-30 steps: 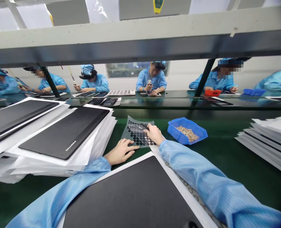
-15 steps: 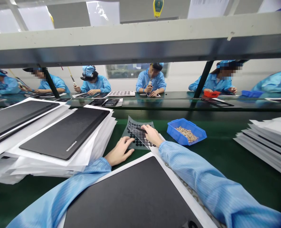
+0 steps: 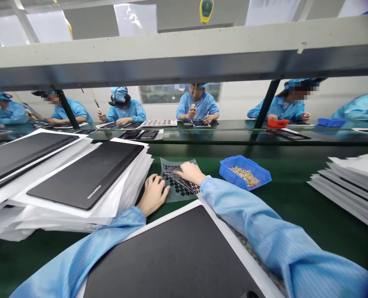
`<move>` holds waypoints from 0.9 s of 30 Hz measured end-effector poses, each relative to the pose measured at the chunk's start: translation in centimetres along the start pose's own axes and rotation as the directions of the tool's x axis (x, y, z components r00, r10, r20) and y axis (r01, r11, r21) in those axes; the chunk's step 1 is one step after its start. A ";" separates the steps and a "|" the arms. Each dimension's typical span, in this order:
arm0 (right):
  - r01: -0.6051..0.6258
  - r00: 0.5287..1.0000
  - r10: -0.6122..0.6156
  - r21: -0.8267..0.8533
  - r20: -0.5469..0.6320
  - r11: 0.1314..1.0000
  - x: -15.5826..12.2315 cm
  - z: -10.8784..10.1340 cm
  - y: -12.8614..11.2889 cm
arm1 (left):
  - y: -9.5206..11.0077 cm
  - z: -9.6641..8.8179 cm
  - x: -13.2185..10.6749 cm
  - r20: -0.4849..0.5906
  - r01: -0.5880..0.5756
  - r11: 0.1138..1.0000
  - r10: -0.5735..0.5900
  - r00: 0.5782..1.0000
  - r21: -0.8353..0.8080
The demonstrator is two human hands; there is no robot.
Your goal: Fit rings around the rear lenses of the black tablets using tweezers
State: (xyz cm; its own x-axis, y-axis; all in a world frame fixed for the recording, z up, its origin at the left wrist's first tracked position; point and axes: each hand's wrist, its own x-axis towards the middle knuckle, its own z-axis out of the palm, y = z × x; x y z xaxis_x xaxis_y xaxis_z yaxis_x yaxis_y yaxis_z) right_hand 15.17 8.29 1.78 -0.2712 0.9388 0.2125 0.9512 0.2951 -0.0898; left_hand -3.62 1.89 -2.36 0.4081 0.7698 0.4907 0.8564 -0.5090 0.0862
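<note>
Pressing sticker sheet [image 3: 179,182], left hand [image 3: 153,193]; right hand [image 3: 188,171] seemingly picking.

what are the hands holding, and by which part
Right hand pinches a thin tool by its upper end over the ring sheet; left hand only presses the sheet's left edge.
</note>
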 end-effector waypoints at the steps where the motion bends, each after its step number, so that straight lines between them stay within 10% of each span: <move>1: -0.018 1.000 0.018 0.000 0.000 1.000 0.4 0.1 -0.6 | 0.0 0.0 0.0 -0.005 -0.001 1.000 0.001 1.000 0.007; 17: -0.152 0.985 0.155 0.043 -0.079 0.987 1.1 2.4 -1.8 | -0.3 0.9 -0.3 0.086 0.108 0.990 -0.116 0.990 0.090; 27: 0.260 0.965 -0.257 0.106 -0.047 0.960 0.9 1.8 -1.4 | -0.4 1.0 -0.2 0.122 0.127 0.991 -0.131 0.984 0.038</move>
State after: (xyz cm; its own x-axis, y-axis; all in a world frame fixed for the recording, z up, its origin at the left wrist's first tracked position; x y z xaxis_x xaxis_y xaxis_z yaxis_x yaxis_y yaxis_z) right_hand 13.34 9.03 0.29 -0.4989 0.8223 0.2738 0.8267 0.5464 -0.1344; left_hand -3.70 2.33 -3.31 0.3282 0.8710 0.3656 0.9127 -0.3921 0.1148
